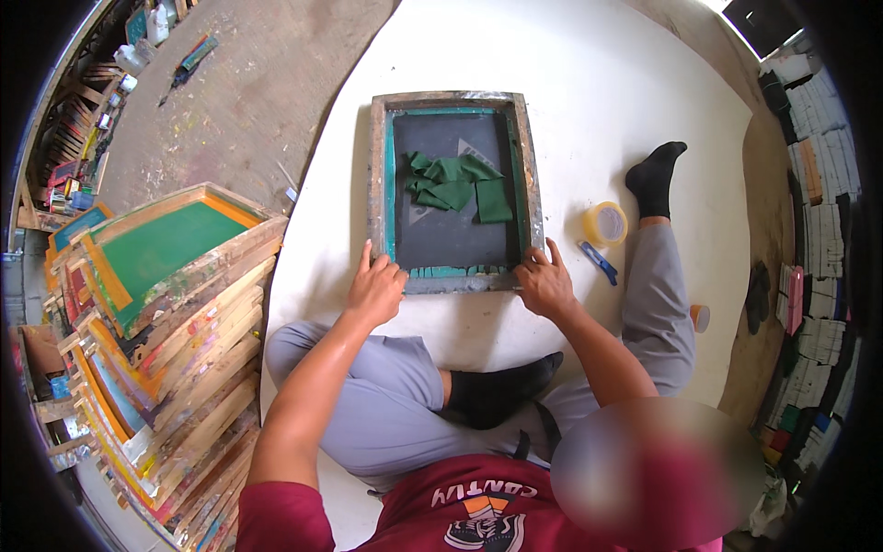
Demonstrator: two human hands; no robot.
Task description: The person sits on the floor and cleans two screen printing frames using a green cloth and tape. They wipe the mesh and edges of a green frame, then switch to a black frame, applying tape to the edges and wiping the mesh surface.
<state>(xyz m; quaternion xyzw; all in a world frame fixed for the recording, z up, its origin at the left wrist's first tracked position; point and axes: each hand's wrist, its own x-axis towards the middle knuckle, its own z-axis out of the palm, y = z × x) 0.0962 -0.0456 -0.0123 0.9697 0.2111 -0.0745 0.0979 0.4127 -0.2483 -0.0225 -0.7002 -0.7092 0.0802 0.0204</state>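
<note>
A screen printing frame [377,175] with worn wooden sides, green-edged inside and dark mesh in the middle, lies before me on a white sheet. On the mesh rests a crumpled strip of dark green cloth [446,179], one end spread flat. My left hand [375,287] grips the frame's near left corner, fingers curled over the wood. At the near right corner my right hand [546,283] holds on the same way, its index finger pointing up along the side. Parts of both thumbs are hidden.
A roll of yellowish tape [589,224] and a blue cutter [600,263] lie right of the frame, beside my outstretched leg [655,285]. Several wooden screen frames [207,317] are stacked at the left. Bundled stacks [814,221] line the far right. Another tape roll [701,318] sits beyond my knee.
</note>
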